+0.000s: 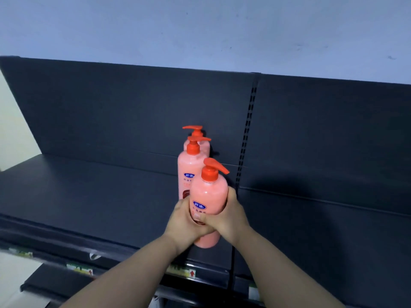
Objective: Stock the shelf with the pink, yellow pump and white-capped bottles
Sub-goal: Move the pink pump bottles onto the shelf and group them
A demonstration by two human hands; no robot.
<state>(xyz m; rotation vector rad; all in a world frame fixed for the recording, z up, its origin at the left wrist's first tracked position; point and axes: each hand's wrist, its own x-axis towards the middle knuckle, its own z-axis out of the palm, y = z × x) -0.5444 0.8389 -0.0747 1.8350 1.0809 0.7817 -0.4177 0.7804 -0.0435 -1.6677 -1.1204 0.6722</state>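
Front pink bottle (209, 197): upright, clasped low by left hand (185, 221) and right hand (229, 215)
Behind it: second pink bottle (184, 172), then third pink bottle (201, 146), in a row
Shelf (89, 196): dark, bottles near its right end
Wall (200, 30): pale, above

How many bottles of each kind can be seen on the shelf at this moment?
Pink bottles with red pump: 3 (front bottle, middle bottle, back bottle)
Yellow pump bottles: 0
White-capped bottles: 0
Total: 3
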